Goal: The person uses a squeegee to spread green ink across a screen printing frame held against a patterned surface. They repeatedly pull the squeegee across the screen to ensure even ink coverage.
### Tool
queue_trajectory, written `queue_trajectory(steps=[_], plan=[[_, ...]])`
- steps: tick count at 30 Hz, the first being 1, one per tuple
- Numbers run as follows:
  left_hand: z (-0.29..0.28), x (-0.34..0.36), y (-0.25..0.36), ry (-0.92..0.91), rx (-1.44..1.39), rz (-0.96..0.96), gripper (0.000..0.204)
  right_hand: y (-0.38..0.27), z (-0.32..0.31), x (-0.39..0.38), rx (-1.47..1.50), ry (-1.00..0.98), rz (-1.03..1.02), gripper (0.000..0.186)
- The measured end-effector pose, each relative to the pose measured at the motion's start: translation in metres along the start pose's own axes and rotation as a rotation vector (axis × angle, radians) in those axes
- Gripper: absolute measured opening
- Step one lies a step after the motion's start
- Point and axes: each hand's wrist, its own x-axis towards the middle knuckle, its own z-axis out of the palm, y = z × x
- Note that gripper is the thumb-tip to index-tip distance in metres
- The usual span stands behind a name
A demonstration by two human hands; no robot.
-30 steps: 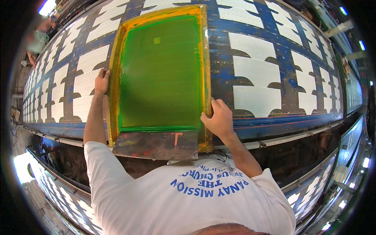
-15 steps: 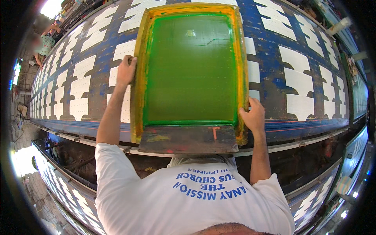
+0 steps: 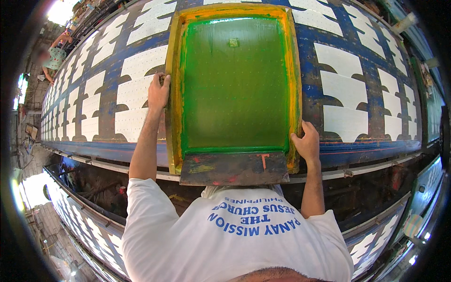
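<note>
The long table [image 3: 357, 56] is being covered almost fully by white cloth pieces [image 3: 345, 123] lying in rows on its blue surface, and very little free room is being left between them. The screen frame [image 3: 174, 94], yellow-edged with green mesh [image 3: 235, 84], is being held flat over the table in the middle of the view, with its near end reaching over the table's front edge toward the person. Its sides are lying just beside the neighbouring cloth pieces, so a small sideways slip could be putting the print out of line or smearing wet ink on a piece next to it.

The squeegee [image 3: 234, 168], a wide dark blade stained with paint, is being rested across the near end of the frame. Because this end is hanging near the front rail [image 3: 366, 170], the squeegee could be sliding off and falling into the dark gap below if the frame is being tilted.

The left hand [image 3: 158, 91] is being closed around the left bar of the frame, with the fingers curled over its outer edge. The right hand [image 3: 306, 143] is being closed on the lower right corner, thumb on top; the fingertips under the bar are hidden. The two grips are not at the same height, so an uneven lift could be twisting the frame. Open room is being seen only toward the person, over the rail.
</note>
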Motion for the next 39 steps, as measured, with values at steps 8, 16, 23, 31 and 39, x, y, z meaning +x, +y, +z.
queue_trajectory(steps=[8,16,23,31,39], plan=[[0.012,-0.003,-0.008,-0.022,0.062,-0.038,0.049,0.013,0.007,-0.006,-0.078,-0.026,0.008,0.053],[0.026,-0.004,-0.017,-0.056,0.075,-0.015,0.053,-0.041,0.003,-0.043,-0.208,0.090,-0.006,0.063],[0.033,0.000,-0.025,-0.008,0.001,0.024,0.054,-0.142,0.043,-0.095,-0.026,-0.676,-0.500,0.061],[0.038,0.003,-0.032,0.033,-0.169,0.063,0.046,-0.178,0.072,-0.107,-0.220,-0.555,-0.603,0.050],[0.037,-0.002,-0.021,0.035,-0.186,0.037,0.046,-0.171,0.089,-0.105,-0.451,-0.241,-0.480,0.050]])
